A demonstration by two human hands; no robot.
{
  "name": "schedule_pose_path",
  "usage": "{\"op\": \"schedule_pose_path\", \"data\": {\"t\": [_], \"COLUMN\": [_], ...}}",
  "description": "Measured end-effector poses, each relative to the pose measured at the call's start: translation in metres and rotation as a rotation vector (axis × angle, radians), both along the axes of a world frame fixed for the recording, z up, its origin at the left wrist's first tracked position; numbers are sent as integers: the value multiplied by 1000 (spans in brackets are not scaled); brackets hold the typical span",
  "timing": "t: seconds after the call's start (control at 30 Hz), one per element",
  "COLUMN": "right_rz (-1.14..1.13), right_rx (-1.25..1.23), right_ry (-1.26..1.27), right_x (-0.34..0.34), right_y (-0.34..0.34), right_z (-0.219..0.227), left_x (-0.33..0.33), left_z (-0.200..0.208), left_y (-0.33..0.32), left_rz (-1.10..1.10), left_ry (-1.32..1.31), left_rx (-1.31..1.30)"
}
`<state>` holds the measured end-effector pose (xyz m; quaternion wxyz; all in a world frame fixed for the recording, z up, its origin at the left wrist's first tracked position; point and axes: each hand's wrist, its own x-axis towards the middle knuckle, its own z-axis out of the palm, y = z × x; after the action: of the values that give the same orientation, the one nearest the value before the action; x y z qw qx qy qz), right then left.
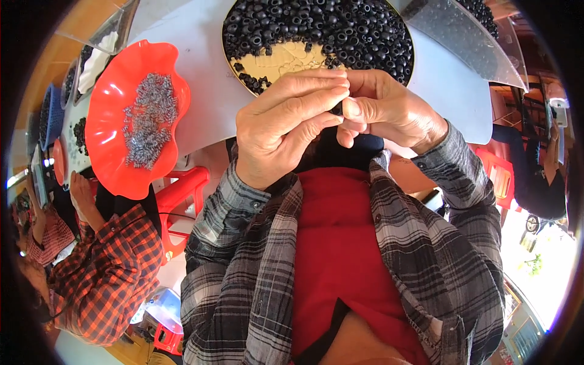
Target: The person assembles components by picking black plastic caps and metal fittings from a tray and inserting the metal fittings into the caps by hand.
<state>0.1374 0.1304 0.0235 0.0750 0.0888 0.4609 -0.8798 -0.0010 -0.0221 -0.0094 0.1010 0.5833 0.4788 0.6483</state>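
Observation:
My left hand (286,118) and my right hand (389,108) meet at the fingertips just over the near edge of a round gold tray (280,62). Pinched between them is a small black plastic piece (336,109), mostly covered by the fingers. Which hand bears more of it I cannot make out. Many small black ring-like plastic parts (371,42) fill the tray's far and right sides, with some gold bottom showing at the near left. To the left, a red wavy-rimmed bowl (106,131) holds a heap of small metal springs (151,118).
A clear plastic bin (468,45) stands at the right, another clear container (115,24) at the far left. A person in an orange checked shirt (109,274) sits at my left, beside a red stool (185,198). Another person in dark clothes (535,176) is at the right.

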Motion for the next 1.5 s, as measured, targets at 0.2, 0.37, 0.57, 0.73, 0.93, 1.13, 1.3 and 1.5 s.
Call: {"op": "schedule_pose_path", "data": {"t": [0.2, 0.37, 0.57, 0.73, 0.93, 1.13, 1.3, 1.5], "right_rz": [-21, -444, -783, -911, -264, -21, 26, -2], "right_rx": [354, 1043, 1816, 1633, 1859, 1914, 1742, 1709], "right_ry": [-98, 5, -62, 20, 458, 394, 504, 503], "right_x": [4, 14, 42, 32, -8, -13, -25, -47], "right_y": [9, 53, 157, 156, 54, 34, 11, -2], "right_z": [25, 56, 94, 81, 26, -16, -21, -28], "left_x": [0, 2, -15, -21, -13, -11, -14, -13], "left_z": [6, -3, -9, -19, -21, -18, -23, -19], "left_y": [2, -15, -50, -66, -68, -66, -74, -73], "left_rz": [34, 84, 121, 168, 184, 199, 198, 236], "left_ry": [19, -186, -280, -479, -535, -526, -553, -508], "left_rx": [-123, -210, -283, -307, -289, -281, -278, -305]}}
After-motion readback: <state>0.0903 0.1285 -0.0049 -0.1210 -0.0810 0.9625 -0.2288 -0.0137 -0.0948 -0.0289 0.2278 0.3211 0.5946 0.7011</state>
